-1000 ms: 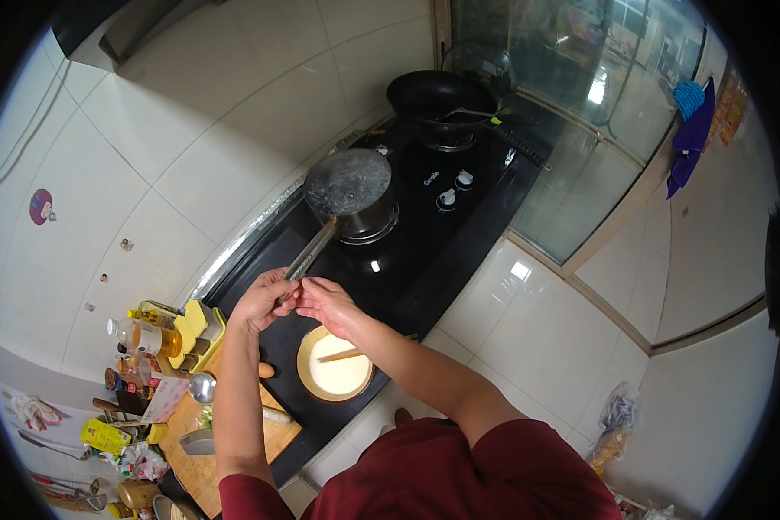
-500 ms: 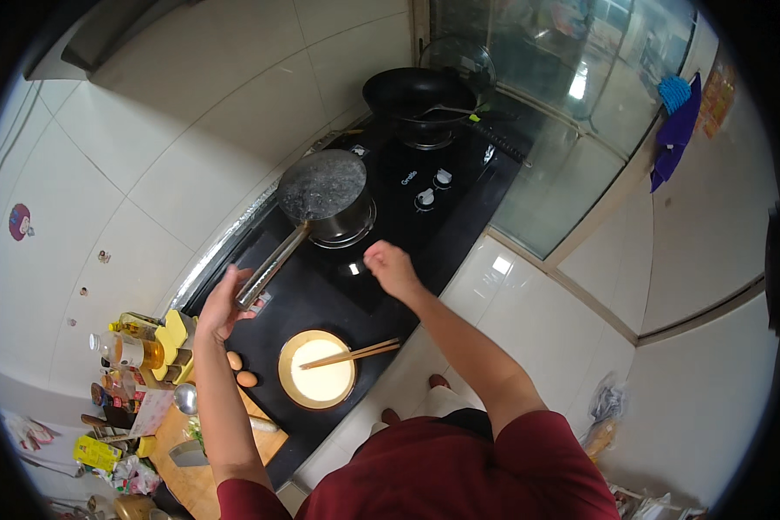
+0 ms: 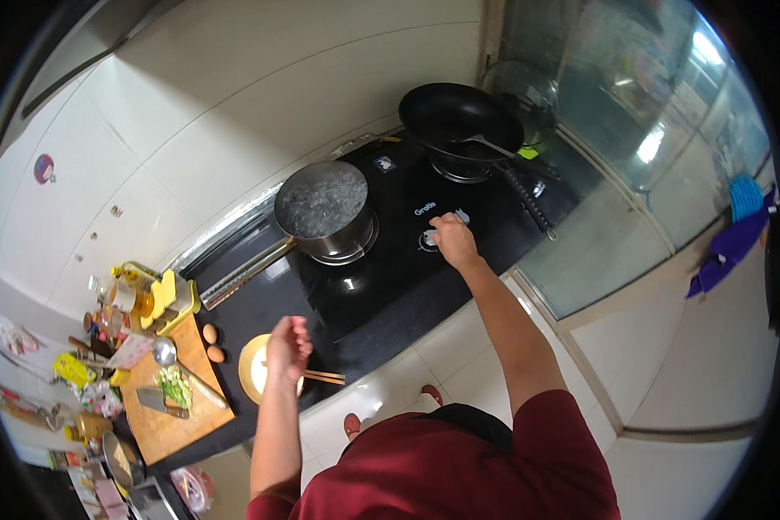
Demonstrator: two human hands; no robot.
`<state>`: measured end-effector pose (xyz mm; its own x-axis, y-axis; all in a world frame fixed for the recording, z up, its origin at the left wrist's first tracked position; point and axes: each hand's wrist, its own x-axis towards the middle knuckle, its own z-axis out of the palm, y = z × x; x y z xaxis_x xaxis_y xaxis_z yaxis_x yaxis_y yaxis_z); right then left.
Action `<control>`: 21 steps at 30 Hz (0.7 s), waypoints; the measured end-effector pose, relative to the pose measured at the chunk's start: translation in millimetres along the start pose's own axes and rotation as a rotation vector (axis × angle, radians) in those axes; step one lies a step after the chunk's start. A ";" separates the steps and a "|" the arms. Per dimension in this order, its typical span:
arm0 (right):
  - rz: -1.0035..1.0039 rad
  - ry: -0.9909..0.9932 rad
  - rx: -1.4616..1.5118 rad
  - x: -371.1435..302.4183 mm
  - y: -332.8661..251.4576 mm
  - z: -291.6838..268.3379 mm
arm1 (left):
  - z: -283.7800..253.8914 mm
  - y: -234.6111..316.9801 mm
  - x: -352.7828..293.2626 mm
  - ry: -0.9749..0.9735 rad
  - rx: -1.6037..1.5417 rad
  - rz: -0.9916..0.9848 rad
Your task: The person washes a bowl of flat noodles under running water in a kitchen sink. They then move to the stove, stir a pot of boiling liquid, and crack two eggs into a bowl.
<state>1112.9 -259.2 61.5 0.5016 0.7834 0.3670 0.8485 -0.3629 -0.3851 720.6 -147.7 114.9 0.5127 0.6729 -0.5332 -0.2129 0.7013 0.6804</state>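
Observation:
My right hand (image 3: 455,241) is at the stove's control knobs, fingers curled in against a stove knob (image 3: 428,239); the fingertips are partly hidden. My left hand (image 3: 289,347), empty and loosely curled, hangs over a yellow bowl (image 3: 250,357) of pale liquid. It hides part of the bowl and of the wooden chopsticks (image 3: 327,378) lying across it. On the left burner stands a saucepan (image 3: 342,232) of bubbling water, its long metal handle (image 3: 250,272) pointing toward the lower left.
A black wok (image 3: 425,143) with a spatula in it sits on the far burner. Two eggs (image 3: 215,354) lie by a cutting board (image 3: 160,440) holding a ladle (image 3: 201,379), chopped greens (image 3: 174,386) and a cleaver (image 3: 156,400). Condiment bottles line the wall; a glass partition (image 3: 615,251) stands right.
My left hand has come away from the saucepan's handle, over to the bowl. My right hand has reached forward to the stove knobs. The view has shifted.

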 end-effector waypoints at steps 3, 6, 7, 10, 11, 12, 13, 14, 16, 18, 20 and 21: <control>-0.041 -0.167 0.004 14.9 13.3 -0.7 | 45.6 -37.0 -17.7 0.007 0.024 -0.040; -0.155 -0.293 0.106 21.6 17.4 -4.3 | 63.5 -65.0 -21.0 0.001 0.006 -0.077; -0.194 -0.307 0.083 22.9 18.1 -7.5 | 69.5 -70.4 -24.1 0.010 0.004 -0.075; -0.269 -0.296 0.004 26.5 24.5 -8.2 | 74.1 -85.0 -22.3 -0.003 0.009 -0.073; -0.292 -0.294 -0.034 25.3 25.3 -8.6 | 77.3 -88.6 -23.7 -0.005 0.012 -0.085; -0.311 -0.295 -0.036 26.3 25.7 -8.0 | 80.1 -91.2 -23.5 0.001 0.018 -0.084; -0.329 -0.294 -0.039 27.1 26.2 -7.0 | 82.2 -94.1 -22.8 0.006 0.025 -0.084; -0.345 -0.294 -0.042 27.6 26.3 -6.3 | 83.9 -96.2 -22.1 0.010 0.033 -0.084; -0.339 -0.295 -0.035 26.7 23.3 -8.6 | 88.3 -100.8 -19.9 0.006 0.047 -0.086; -0.331 -0.296 -0.030 25.8 23.5 -7.9 | 93.4 -104.3 -18.2 0.004 0.056 -0.088; -0.322 -0.297 -0.028 25.9 26.7 -5.1 | 98.9 -106.5 -16.8 -0.004 0.054 -0.099; -0.320 -0.300 -0.033 25.9 26.8 -4.7 | 100.8 -108.3 -16.1 -0.007 0.051 -0.105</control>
<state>1149.4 -250.9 64.7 0.1459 0.9691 0.1991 0.9604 -0.0904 -0.2634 819.3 -258.2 100.4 0.5355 0.5949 -0.5995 -0.1152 0.7546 0.6459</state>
